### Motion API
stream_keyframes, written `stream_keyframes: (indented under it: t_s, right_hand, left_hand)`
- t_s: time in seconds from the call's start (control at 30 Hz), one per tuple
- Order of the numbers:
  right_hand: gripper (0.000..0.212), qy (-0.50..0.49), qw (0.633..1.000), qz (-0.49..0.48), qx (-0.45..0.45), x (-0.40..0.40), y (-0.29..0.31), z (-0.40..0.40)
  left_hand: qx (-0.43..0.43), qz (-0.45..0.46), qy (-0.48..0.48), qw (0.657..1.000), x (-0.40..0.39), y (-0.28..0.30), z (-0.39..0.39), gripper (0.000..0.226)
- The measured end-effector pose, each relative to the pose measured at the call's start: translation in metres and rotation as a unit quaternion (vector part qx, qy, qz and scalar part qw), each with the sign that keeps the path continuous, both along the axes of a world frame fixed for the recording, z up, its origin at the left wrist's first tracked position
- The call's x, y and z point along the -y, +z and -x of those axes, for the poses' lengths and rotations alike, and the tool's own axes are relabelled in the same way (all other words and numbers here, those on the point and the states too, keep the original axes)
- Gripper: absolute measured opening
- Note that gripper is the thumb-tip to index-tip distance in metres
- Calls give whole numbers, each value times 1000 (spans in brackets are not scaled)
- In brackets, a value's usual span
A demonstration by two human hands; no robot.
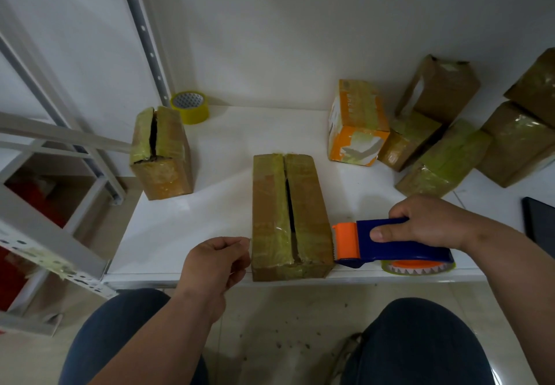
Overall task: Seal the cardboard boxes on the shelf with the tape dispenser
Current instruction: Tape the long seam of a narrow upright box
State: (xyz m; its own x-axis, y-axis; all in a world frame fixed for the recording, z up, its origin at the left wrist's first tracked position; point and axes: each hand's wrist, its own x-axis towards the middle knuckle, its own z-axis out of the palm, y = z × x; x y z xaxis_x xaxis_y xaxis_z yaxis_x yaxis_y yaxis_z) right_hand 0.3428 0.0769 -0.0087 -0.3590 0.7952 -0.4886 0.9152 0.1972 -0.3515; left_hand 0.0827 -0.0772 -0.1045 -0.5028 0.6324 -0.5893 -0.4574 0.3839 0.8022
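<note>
Right hand (432, 222) gripping blue-orange plastic tape dispenser (390, 245) beside long brown cardboard box (288, 216) at white shelf (210, 204) front edge; left hand (216, 261) curled, pinching thin tape strand, prob.

Right frame edge cuts off stacked boxes (537, 84).

Off to my far right a dark flat thing (540, 228) lies on the shelf edge — I can't tell what; red (45, 195) shows low behind the left rack.
</note>
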Motion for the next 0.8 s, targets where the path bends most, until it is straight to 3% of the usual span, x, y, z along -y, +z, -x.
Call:
stream_keyframes:
  t_s: [0.1, 0.23, 0.33, 0.43, 0.6, 0.8]
  right_hand:
    - [38, -2, 1000, 5, -5, 2, -1, 0]
    - [40, -5, 1000, 3, -7, 4, 0, 0]
    - [42, 1, 1000, -1, 0, 5, 0, 1]
    - [42, 5, 1000, -5, 6, 7, 0, 2]
    - [45, 11, 1000, -12, 8, 7, -1, 2]
    - [43, 17, 1000, -14, 2, 9, -6, 6]
  left_hand:
    - [-9, 6, -17, 1000, 3, 1, -2, 8]
    - [-119, 13, -46, 992, 5, 4, -6, 12]
    - [-220, 40, -97, 970, 5, 5, -6, 43]
    - [-296, 30, -152, 943, 5, 4, -9, 46]
    - [-284, -5, -215, 934, 2, 6, -17, 54]
    - [-382, 15, -306, 872, -7, 5, -19, 83]
